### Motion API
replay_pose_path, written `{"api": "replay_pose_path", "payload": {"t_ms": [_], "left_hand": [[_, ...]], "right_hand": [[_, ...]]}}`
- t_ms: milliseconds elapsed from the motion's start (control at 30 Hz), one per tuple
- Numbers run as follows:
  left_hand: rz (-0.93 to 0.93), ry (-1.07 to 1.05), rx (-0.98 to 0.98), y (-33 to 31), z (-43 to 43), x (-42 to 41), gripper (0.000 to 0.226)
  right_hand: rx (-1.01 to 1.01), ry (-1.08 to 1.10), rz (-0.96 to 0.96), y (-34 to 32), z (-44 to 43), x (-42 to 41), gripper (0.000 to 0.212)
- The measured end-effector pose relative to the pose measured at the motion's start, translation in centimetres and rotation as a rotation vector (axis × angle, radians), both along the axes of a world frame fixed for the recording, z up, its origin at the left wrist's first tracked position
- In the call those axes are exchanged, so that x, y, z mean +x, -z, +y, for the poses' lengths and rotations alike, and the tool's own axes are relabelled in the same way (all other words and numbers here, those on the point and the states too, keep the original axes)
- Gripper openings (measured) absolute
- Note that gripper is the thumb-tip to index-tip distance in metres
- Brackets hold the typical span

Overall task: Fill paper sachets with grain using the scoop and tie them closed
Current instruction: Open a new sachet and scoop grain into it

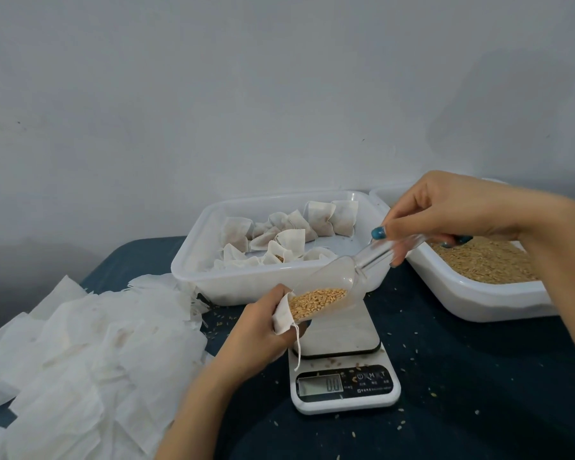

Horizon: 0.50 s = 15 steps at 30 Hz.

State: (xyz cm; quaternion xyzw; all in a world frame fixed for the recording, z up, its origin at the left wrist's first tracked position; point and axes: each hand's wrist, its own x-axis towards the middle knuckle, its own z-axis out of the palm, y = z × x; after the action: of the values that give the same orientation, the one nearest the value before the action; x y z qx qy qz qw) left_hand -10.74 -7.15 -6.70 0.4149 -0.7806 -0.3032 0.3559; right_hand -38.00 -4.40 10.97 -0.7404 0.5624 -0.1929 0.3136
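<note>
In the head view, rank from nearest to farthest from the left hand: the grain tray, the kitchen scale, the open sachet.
1. Open sachet, held in the left hand.
2. Kitchen scale, just right of it.
3. Grain tray, far right.

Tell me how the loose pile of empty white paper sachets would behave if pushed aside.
The loose pile of empty white paper sachets looks thin and creased, so probably floppy and light. Sheets overlap unevenly, so a push would likely slide and scatter them rather than move the heap whole.
</note>
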Motion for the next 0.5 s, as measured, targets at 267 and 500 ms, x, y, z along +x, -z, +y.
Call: {"api": "replay_pose_path", "payload": {"t_ms": [267,500], "left_hand": [[0.0,-0.001,0.023,0.37,-0.32,0.15,0.021],[0.034,0.009,-0.01,0.08,-0.13,0.09,0.016]], "right_hand": [[-0.02,-0.001,0.0,-0.69,0.25,0.08,0.019],[-0.032,0.029,-0.049,0.01,0.17,-0.56,0.016]]}}
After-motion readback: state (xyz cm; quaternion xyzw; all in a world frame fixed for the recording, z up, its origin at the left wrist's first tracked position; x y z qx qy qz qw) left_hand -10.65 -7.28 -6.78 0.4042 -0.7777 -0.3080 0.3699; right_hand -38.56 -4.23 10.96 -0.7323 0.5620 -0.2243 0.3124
